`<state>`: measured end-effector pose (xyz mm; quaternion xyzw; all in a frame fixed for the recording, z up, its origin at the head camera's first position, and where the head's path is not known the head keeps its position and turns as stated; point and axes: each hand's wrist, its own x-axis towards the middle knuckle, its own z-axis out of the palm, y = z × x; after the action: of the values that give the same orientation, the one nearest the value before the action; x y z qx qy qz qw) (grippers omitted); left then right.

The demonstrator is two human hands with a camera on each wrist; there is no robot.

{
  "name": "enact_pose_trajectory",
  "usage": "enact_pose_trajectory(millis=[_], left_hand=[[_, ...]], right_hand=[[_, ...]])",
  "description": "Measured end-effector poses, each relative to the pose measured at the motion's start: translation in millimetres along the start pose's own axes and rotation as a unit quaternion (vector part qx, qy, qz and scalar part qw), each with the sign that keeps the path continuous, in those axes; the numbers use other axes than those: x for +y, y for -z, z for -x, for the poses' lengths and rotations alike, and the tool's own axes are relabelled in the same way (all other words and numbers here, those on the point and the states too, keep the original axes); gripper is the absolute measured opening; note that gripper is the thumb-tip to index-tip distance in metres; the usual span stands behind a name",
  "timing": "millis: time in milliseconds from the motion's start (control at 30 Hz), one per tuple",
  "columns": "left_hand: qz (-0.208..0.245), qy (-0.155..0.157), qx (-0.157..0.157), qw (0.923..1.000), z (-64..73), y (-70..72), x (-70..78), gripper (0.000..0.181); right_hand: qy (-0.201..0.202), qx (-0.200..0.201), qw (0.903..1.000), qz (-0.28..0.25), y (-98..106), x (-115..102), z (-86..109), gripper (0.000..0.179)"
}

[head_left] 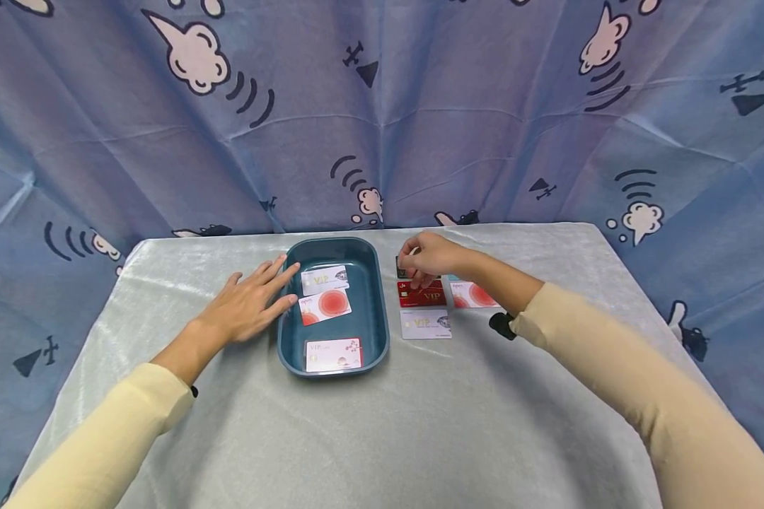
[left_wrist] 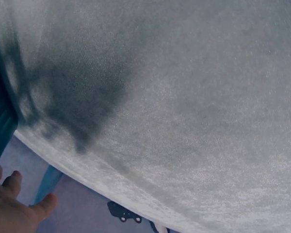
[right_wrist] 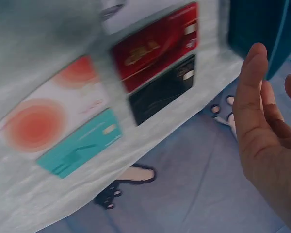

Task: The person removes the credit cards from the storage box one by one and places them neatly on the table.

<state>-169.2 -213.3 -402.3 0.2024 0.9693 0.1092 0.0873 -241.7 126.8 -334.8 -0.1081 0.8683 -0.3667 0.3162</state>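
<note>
A dark teal tray [head_left: 385, 318] holds a white VIP card [head_left: 315, 281], a white card with red circles [head_left: 332, 304] and a white card with red flowers [head_left: 333, 355]. My left hand [head_left: 245, 305] rests its extended fingers on the tray's left rim. Right of the tray, my right hand [head_left: 438, 256] hovers over a dark card [right_wrist: 164, 90] and a red VIP card [head_left: 423, 297]; nothing shows between its bent fingers. Nearby lie another white VIP card [head_left: 425, 325], another red-circle card [head_left: 474, 295] and a turquoise card [right_wrist: 82, 143], mostly hidden by the right arm in the head view.
Pale velvety cloth [head_left: 369, 438] covers the table. A blue patterned curtain [head_left: 446, 141] hangs directly behind its far edge. The right forearm reaches across above the right part of the table.
</note>
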Motion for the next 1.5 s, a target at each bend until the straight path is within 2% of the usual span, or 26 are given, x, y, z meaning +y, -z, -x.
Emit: enact_pose_trajectory(millis=[333, 567, 700, 900, 1500], left_hand=[[0.001, -0.002, 0.001, 1.0, 0.2, -0.6, -0.9, 0.066], [-0.002, -0.003, -0.002, 1.0, -1.5, -0.3, 0.2, 0.066], [-0.005, -0.004, 0.001, 1.0, -1.4, 0.3, 0.2, 0.066], [-0.006, -0.001, 0.0, 1.0, -1.3, 0.3, 0.6, 0.066], [-0.003, 0.006, -0.011, 0.9999, -1.9, 0.2, 0.3, 0.067]], right_hand=[[0.029, 0.006, 0.9979, -0.058, -25, -30, -17.1, 0.023], [0.024, -0.013, 0.9949, -0.097, -44, -36, -27.7, 0.02], [0.018, -0.023, 0.9943, -0.103, -50, -38, -30.2, 0.025], [-0.004, -0.029, 0.9949, -0.096, -53, -43, -35.1, 0.034], [-0.031, -0.053, 0.9965, -0.057, -71, -48, -46.4, 0.043]])
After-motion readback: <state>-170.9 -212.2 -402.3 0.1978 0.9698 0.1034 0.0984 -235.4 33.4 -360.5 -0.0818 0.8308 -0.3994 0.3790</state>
